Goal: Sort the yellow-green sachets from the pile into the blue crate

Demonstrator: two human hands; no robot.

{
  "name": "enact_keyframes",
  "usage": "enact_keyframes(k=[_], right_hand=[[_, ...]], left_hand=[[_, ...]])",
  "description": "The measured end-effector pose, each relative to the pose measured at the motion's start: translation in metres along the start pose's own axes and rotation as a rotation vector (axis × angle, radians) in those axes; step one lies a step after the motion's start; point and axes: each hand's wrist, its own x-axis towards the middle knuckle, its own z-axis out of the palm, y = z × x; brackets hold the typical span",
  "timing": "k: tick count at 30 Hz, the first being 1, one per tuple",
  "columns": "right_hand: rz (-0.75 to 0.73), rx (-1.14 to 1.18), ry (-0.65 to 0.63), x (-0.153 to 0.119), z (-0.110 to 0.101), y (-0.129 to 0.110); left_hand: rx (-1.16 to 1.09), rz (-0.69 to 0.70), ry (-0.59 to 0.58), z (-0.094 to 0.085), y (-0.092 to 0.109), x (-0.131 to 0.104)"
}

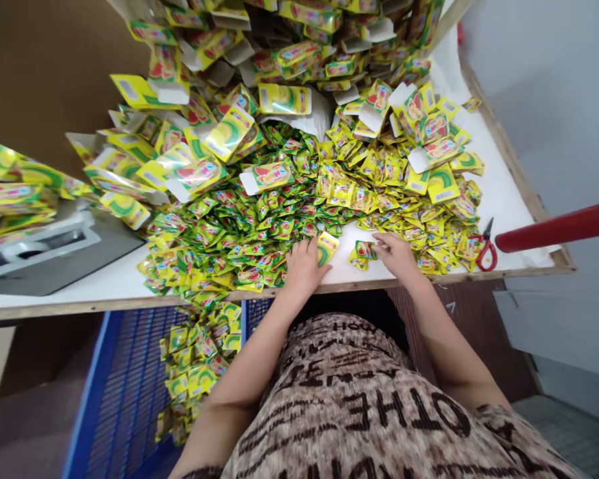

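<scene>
My left hand [303, 265] is closed around a small yellow printed box [327, 249] near the front edge of the white table. To its right, my right hand [395, 255] has its fingertips pinched at a green sachet [364, 249] printed with a watermelon. A yellow sachet [358, 261] lies beside that one on the bare tabletop. Behind the left hand spreads a heap of green sachets [249, 219]. Yellow sachets [389, 173] are piled behind the right hand.
Many yellow boxes [284, 100], several with open flaps, are stacked at the back. Red-handled scissors [487, 256] lie at right, near a red pole [554, 226]. A grey metal device [54, 253] stands left. Below the table, a blue crate [114, 392] holds more boxes.
</scene>
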Motion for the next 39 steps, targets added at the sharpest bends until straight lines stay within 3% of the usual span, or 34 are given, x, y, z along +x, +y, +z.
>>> enact_keyframes(k=[5, 10, 13, 15, 19, 22, 25, 27, 30, 33, 36, 39], right_hand=[[0.001, -0.065, -0.055, 0.014, 0.01, -0.005], [0.291, 0.456, 0.013, 0.012, -0.001, -0.001], [0.39, 0.68, 0.018, 0.008, 0.004, -0.003], [0.399, 0.62, 0.008, 0.005, 0.016, -0.007], [0.281, 0.111, 0.027, 0.003, 0.034, -0.015], [0.188, -0.152, -0.047, 0.002, 0.035, -0.021], [0.181, -0.152, -0.163, -0.002, 0.033, -0.029], [0.214, 0.013, -0.185, -0.004, 0.032, -0.035], [0.227, 0.445, -0.032, 0.0, 0.026, -0.046], [0.159, 0.76, 0.185, 0.011, 0.017, -0.061], [0.049, 0.754, 0.166, 0.02, 0.016, -0.074], [-0.055, 0.566, 0.119, 0.02, 0.025, -0.079]], left_hand=[[0.023, -0.044, 0.046, 0.003, 0.001, -0.002], [-0.302, -0.012, 0.123, -0.003, -0.007, -0.011], [-0.413, -0.058, 0.155, 0.001, -0.008, -0.012], [-0.458, -0.1, 0.172, 0.004, -0.007, -0.012], [-0.503, -0.072, 0.173, 0.005, -0.008, -0.013], [-0.476, -0.056, 0.176, 0.005, -0.008, -0.017], [-0.476, -0.043, 0.165, 0.007, -0.006, -0.02], [-0.543, -0.024, 0.158, 0.008, -0.003, -0.02], [-0.821, -0.01, 0.06, 0.008, 0.002, -0.018], [-1.181, -0.025, -0.173, 0.009, 0.004, -0.014], [-1.366, -0.057, -0.307, 0.013, 0.007, -0.009], [-1.381, -0.137, -0.268, 0.02, 0.011, -0.006]])
